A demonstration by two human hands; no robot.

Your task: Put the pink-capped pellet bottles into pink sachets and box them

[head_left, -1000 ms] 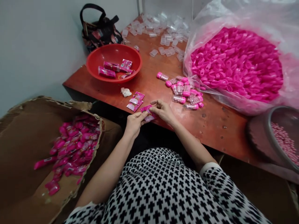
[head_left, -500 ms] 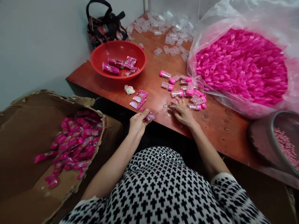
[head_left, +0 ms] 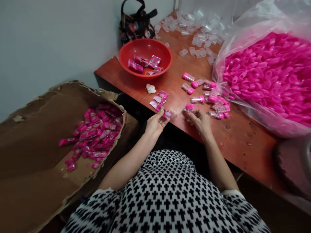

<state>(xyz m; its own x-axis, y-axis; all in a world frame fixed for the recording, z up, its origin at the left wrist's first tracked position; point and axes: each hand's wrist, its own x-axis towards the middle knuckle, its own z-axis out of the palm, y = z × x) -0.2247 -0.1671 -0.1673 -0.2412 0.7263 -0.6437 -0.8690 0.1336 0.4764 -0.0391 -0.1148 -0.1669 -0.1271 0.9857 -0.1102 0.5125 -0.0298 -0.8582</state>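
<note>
My left hand [head_left: 155,125] pinches a pink printed wrapper [head_left: 167,114] at the table's front edge. Two similar flat wrappers [head_left: 159,98] lie just beyond its fingertips. To the right, my right hand [head_left: 199,122] has its fingers closed around a small clear bottle with a pink cap [head_left: 189,106]; pink beads show below the fingers, which hide part of the bottle. Beyond that hand lies a loose group of such capped bottles [head_left: 220,108] filled with pink beads.
A red bowl [head_left: 122,63] holds several wrapped packs. Crumpled white paper [head_left: 150,88] lies before it. Clear empty bottles [head_left: 199,40] and a dark handbag [head_left: 136,27] are behind. Right: a bag of pink caps [head_left: 264,74] and a grey tub [head_left: 293,161]. Left: a cardboard box [head_left: 31,145] with wrapped packs [head_left: 97,131].
The view has swung left, so things sit further right. My right hand has gone from fingers spread over the table to closed on a bottle. My left hand still holds its wrapper.
</note>
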